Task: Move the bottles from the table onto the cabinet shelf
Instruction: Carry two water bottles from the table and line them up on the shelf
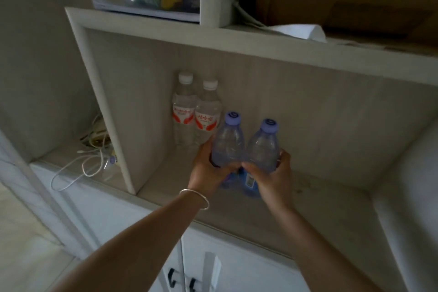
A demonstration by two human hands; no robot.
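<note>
Both hands are inside the cabinet shelf point(308, 199), each holding 1 blue bottle upright. The left hand point(208, 168) wraps its fingers round the lower body of the left blue bottle point(228, 142); the right hand point(272, 173) grips the right blue bottle point(264, 147) the same way. The 2 blue bottles touch side by side, their bases at or just above the shelf floor; I cannot tell which. Just behind them to the left, 2 clear bottles point(195, 111) with red labels stand upright against the back wall. A bracelet point(195, 198) circles the left wrist. White cables point(92, 161) lie in the next compartment.
</note>
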